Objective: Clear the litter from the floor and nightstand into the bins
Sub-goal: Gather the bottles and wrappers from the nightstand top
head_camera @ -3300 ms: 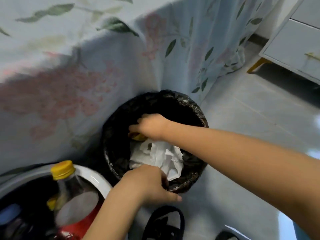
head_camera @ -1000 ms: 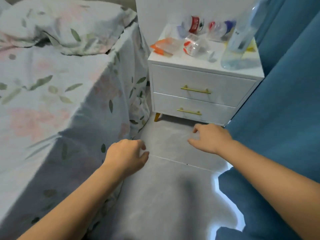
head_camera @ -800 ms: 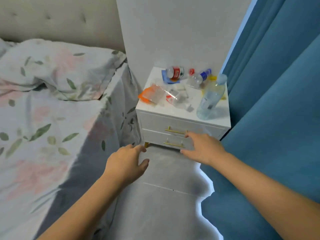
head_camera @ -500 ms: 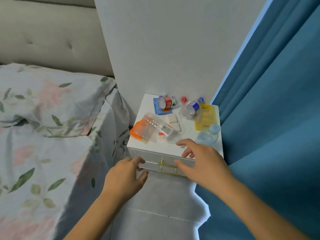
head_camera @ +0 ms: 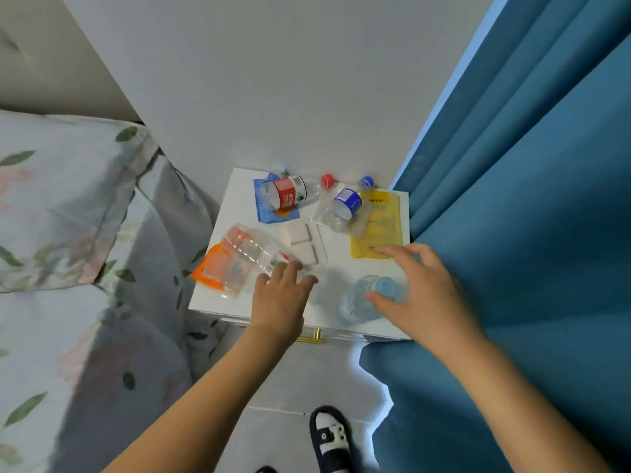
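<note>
Litter covers the white nightstand (head_camera: 239,196). A large clear bottle (head_camera: 252,256) lies on an orange wrapper (head_camera: 205,273) at its left. At the back lie a red-label bottle (head_camera: 288,192) on a blue packet (head_camera: 264,215) and a blue-label bottle (head_camera: 345,208) on a yellow packet (head_camera: 382,233). An upright pale-blue bottle (head_camera: 372,295) stands at the front right. My left hand (head_camera: 281,300) hovers open, fingertips at the large bottle's end. My right hand (head_camera: 420,295) spreads open around the upright bottle, thumb at its top, holding nothing. No bins are in view.
A bed with a floral sheet (head_camera: 68,233) fills the left. A blue curtain (head_camera: 529,216) hangs against the nightstand's right side. Two white squares (head_camera: 304,242) lie mid-top. My black and white shoe (head_camera: 329,435) stands on the grey floor in front.
I turned from the black bin to the nightstand and came close. Both hands rose from the drawer front to above the top, the right arriving at the upright bottle.
</note>
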A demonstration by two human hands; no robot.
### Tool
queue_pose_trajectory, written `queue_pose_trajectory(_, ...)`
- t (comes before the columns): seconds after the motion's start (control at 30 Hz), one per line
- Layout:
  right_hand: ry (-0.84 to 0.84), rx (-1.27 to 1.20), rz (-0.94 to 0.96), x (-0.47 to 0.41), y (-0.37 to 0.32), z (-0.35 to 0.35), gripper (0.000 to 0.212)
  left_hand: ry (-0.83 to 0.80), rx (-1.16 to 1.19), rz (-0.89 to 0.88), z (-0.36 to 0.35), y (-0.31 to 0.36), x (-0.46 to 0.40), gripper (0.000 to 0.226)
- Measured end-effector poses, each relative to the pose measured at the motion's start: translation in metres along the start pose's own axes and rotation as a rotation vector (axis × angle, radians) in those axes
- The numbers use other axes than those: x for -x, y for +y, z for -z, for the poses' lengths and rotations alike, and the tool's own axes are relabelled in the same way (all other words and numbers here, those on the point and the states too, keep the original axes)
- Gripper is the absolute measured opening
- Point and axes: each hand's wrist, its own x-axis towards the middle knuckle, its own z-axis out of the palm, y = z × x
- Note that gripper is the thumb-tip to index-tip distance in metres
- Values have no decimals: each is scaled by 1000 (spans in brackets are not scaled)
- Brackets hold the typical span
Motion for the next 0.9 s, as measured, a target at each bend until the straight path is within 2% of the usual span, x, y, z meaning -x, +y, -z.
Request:
queue_pose_trajectory(0.17, -165, 15, 31, -13, 6, -9, 39, -198, -318, -109, -12, 6, -49, 85)
queue_pose_trajectory(0.27, -222, -7, 41, -19, 7, -10, 30, -263, -440, -201, -19, 3, -66, 68)
queue_pose_trajectory(0.37, -262, 12, 48, -27, 6, -7, 27, -257, -438, -273, -21, -5, -76, 52)
queue_pose_trajectory(0.47, -254, -27, 48, -36, 2, -3, 22, -73, -405, -289, -15, -11, -77, 57)
queue_pose_trajectory(0.63, -213, -56, 76, -50, -18, 5, 18, 282, -70, -130, 20, -18, -66, 64)
queue_pose_trajectory(0.73, -205, -77, 134, -60, -37, 7, 19, 474, 130, 78, 55, -30, -50, 57)
queue_pose_trajectory(0.9, -221, -97, 270, -66, -79, 0, 23, 647, 703, 499, 83, -74, 4, 56)
